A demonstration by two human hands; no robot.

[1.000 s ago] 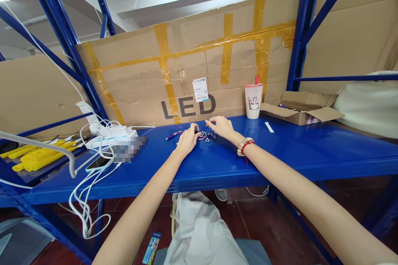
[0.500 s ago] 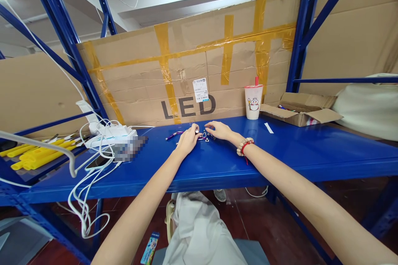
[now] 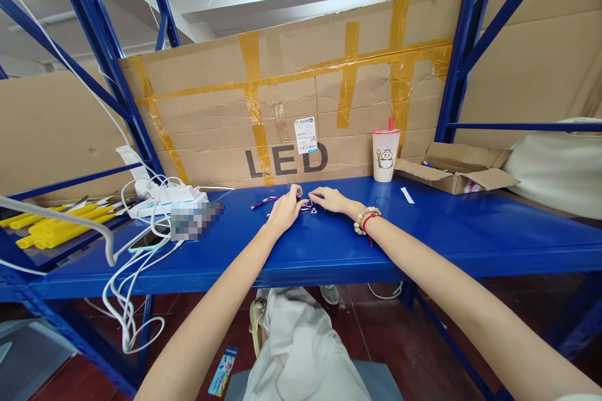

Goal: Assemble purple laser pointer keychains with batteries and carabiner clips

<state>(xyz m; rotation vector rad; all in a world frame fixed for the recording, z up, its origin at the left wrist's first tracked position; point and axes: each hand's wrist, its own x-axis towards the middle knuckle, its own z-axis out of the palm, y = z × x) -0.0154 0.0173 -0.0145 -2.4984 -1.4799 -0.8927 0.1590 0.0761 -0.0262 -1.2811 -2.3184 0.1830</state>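
Note:
My left hand (image 3: 285,209) rests on the blue shelf top, its fingers curled and the thumb bent toward the forefinger. Something small is at those fingertips, too small to name. Close beside it, my right hand (image 3: 331,199) bends down with fingers together on small dark and shiny pieces; a bead bracelet and red string circle that wrist. Between the hands lies a purple strap-like piece with small metal parts (image 3: 308,205), partly covered by the fingers. A thin purple piece with a shiny end (image 3: 264,203) sticks out left of my left hand.
Right of the hands stand a lidded cup with a red straw (image 3: 385,155), a white paper strip (image 3: 407,195) and an open cardboard box (image 3: 458,182). At left are white cables (image 3: 134,276), a power strip (image 3: 169,200) and yellow-handled tools (image 3: 61,225). Taped cardboard (image 3: 211,119) stands behind.
My right hand has moved slightly left and down onto the small pieces, closer to my left hand. The left hand stays nearly in place. The camera view has shifted slightly.

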